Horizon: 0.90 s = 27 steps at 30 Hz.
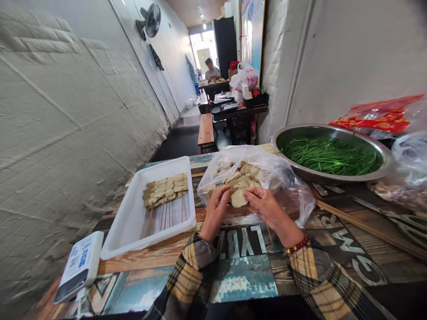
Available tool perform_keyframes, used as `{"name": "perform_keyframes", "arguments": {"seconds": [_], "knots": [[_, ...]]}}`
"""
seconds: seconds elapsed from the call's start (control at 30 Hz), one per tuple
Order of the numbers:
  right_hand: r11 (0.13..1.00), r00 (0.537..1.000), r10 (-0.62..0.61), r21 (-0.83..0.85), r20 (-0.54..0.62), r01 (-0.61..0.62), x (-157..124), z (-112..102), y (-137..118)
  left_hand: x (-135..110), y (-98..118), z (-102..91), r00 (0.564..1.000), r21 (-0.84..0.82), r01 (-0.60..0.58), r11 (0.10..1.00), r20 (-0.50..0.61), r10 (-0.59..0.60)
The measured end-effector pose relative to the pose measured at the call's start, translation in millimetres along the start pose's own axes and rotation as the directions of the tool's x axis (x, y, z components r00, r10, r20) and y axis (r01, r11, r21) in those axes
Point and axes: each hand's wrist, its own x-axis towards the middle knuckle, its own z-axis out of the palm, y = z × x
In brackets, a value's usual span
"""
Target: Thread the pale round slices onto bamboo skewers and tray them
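Observation:
My right hand (265, 205) pinches a round, flat beige slice (239, 198) at its right edge. A thin bamboo skewer (269, 233) runs through the same hand, its lower end sticking out below the palm. Close to the slice's left side is my left hand (216, 211), fingers loosely curved and the thumb apart; no held thing shows in it. Just beyond both hands, a clear plastic bag (290, 178) lies open with a heap of similar slices (245, 173). To the left, a white tray (115, 235) holds skewered slices (167, 189) in a row, sticks toward me.
A steel basin (333, 178) of green chives (328, 155) stands at the right. Loose skewers (367, 226) and scissors (383, 211) lie below it. A white scale (80, 264) sits front left. Far back, a person (212, 71) sits at a table beyond a bench (206, 129).

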Motion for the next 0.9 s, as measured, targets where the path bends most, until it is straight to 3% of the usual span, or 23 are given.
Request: {"name": "perform_keyframes", "arguments": {"seconds": [0.1,0.27,0.47,0.6,0.73,0.8,0.9], "knots": [[1.0,1.0,0.015,0.025,0.027,-0.015,-3,-1,1,-4,9,0.0,0.998,-0.057,0.025,0.998,0.063,-0.021],[0.999,1.0,-0.005,0.044,-0.026,0.006,-2,1,0,-8,14,4.9,0.985,-0.131,0.093,0.987,0.159,-0.071],[0.999,0.999,-0.023,0.028,-0.022,0.024,-1,3,5,-10,16,10.1,0.959,-0.449,0.25,0.858,0.236,-0.156],[0.982,0.993,-0.115,-0.154,-0.029,0.109,-4,0,7,-6,13,6.0,0.962,-0.552,0.272,0.789,0.161,-0.219],[0.89,0.967,-0.252,-0.385,0.031,0.245,-10,-2,1,-1,11,1.6,0.957,-0.605,0.279,0.746,0.115,-0.265],[0.872,0.965,-0.256,-0.419,0.055,0.255,-13,0,-2,-1,11,0.7,0.954,-0.625,0.29,0.725,0.128,-0.271],[0.922,0.985,-0.166,-0.348,0.045,0.171,-18,4,-3,0,11,0.4,0.956,-0.643,0.286,0.711,0.145,-0.253]]}}
